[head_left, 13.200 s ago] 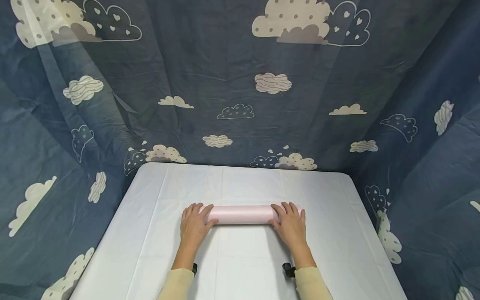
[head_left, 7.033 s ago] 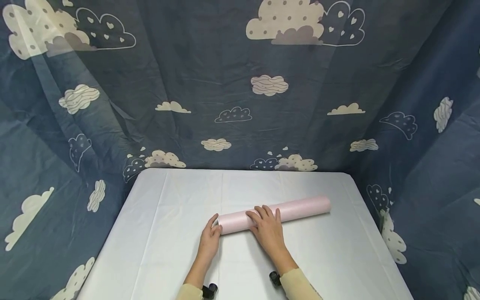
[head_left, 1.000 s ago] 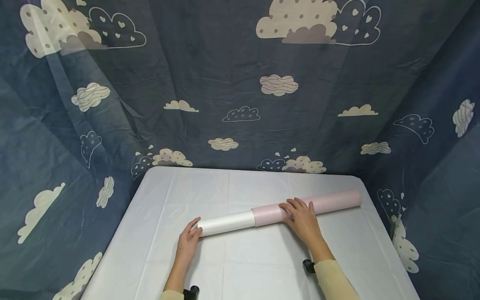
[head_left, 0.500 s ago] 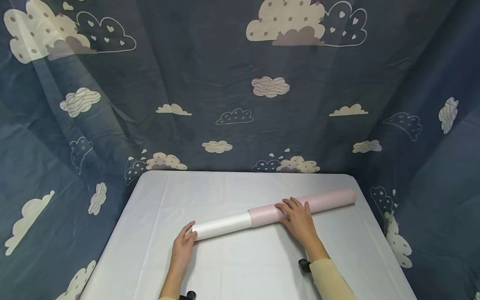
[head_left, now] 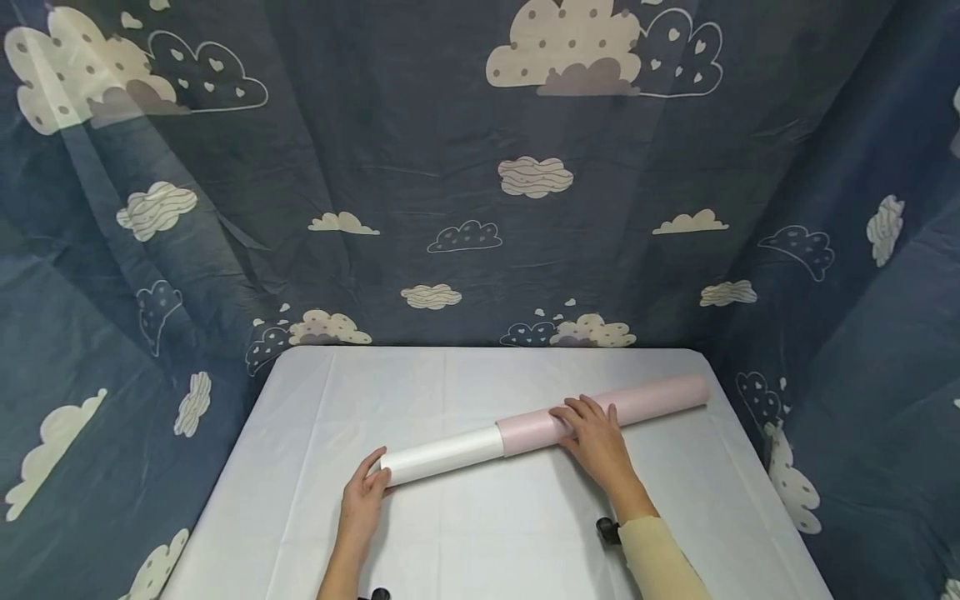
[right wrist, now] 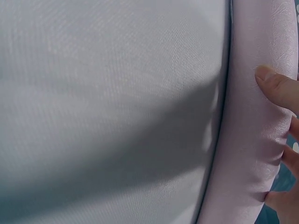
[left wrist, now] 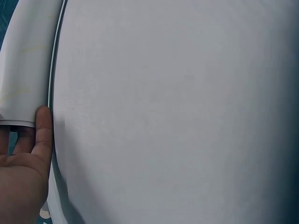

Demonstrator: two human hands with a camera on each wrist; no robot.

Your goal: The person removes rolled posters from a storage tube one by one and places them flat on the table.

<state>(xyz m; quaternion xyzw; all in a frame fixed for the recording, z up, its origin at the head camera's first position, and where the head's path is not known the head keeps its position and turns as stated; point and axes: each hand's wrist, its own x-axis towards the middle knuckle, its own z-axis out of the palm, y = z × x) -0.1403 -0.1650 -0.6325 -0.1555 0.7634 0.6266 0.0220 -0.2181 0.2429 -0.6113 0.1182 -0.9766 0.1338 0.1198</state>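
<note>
In the head view a pink roll [head_left: 528, 431] lies slanted on the table, its right end farther back. From its left end sticks out a white roll [head_left: 442, 456], narrower than the pink one. My left hand [head_left: 362, 506] grips the white roll's free end; in the left wrist view some fingers [left wrist: 23, 140] go in at its open end while another lies along the outside. My right hand [head_left: 602, 444] holds the pink roll around its middle, thumb [right wrist: 275, 86] on one side and fingers on the other. What is inside the pink roll is hidden.
A table [head_left: 480, 533] with a white cover carries both rolls. Dark blue cloth [head_left: 405, 150] with cloud prints hangs behind it and along both sides. Black wrist cameras [head_left: 607, 530] sit at both wrists.
Earlier only the pink roll showed, first level between both hands, then slanted. The white roll has since come out leftward with my left hand, slightly further in the last second.
</note>
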